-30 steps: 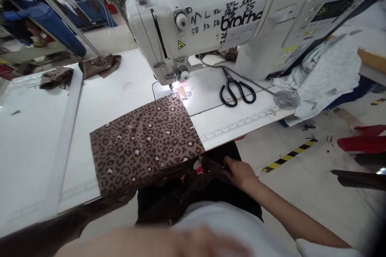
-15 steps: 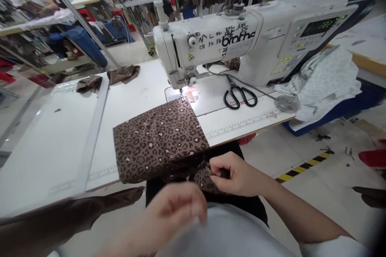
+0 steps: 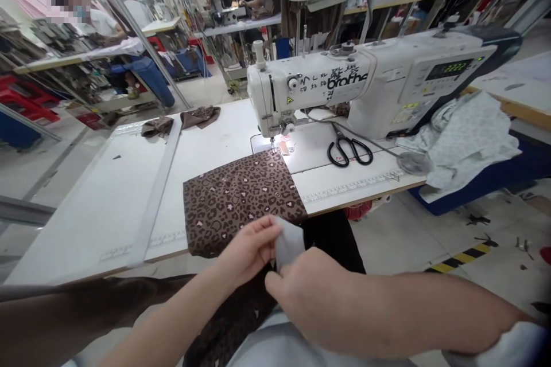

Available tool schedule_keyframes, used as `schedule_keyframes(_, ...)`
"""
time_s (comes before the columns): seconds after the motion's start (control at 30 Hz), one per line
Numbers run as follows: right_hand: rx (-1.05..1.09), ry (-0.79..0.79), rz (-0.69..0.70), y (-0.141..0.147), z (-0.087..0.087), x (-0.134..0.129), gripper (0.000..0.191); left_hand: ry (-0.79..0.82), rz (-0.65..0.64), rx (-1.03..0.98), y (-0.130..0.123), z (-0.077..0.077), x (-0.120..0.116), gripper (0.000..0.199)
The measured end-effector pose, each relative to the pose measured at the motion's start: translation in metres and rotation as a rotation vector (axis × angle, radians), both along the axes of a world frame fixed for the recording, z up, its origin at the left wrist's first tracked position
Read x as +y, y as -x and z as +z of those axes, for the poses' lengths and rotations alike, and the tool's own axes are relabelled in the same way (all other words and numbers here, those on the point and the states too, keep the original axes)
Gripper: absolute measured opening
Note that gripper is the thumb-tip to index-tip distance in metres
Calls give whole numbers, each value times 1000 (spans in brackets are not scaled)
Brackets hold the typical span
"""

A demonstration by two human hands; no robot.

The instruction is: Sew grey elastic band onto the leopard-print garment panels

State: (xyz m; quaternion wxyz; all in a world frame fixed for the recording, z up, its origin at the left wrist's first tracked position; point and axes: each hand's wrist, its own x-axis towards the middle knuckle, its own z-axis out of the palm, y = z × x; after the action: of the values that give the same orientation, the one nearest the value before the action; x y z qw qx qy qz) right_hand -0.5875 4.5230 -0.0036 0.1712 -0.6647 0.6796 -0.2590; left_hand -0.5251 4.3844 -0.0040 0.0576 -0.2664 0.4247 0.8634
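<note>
Fingers [image 3: 263, 235] of the left hand [image 3: 245, 252] and right hand [image 3: 310, 304] close on a pale grey fabric strip [image 3: 289, 242] from both sides, just beside the leopard-print fabric panel [image 3: 236, 206].

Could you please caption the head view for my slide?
Left hand and right hand hold pale grey fabric beside brown leopard-print cloth before a white Brother sewing machine.
</note>
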Motion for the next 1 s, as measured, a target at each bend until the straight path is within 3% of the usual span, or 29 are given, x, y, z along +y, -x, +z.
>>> schedule_keyframes(0.1,161,39,2,-1,-43,-5,18,-15,248,162,2,17,-17,18)
schedule_keyframes(0.17,166,-9,27,1,-79,-5,17,-7,332,179,1,17,-22,21)
schedule_keyframes(0.23,48,-124,33,5,-101,0,10,-17,343,167,-2,11,-18,23)
schedule_keyframes(0.3,-141,-104,-101,12,-100,6,14,-48,286,165,-5,3,-7,25)
schedule_keyframes(0.37,-455,26,-265,20,-81,9,26,-90,198,175,-5,-1,3,31)
schedule_keyframes(0.47,-996,29,-291,29,-53,6,35,-95,127,208,8,3,5,34)
schedule_keyframes(0.53,-1133,-54,-301,31,-52,5,35,-15,165,243,25,9,-9,31)
schedule_keyframes(0.63,-1093,-52,-432,32,-71,12,34,174,179,283,54,10,-41,24)
schedule_keyframes(0.77,-946,-20,-513,34,-99,28,29,633,37,204,82,-8,-72,22)
schedule_keyframes(0.9,-854,-44,-528,40,-112,31,25,908,-14,154,103,-22,-90,26)
schedule_keyframes(1.0,-657,56,-577,47,-116,23,29,1092,-1,130,120,-24,-105,23)
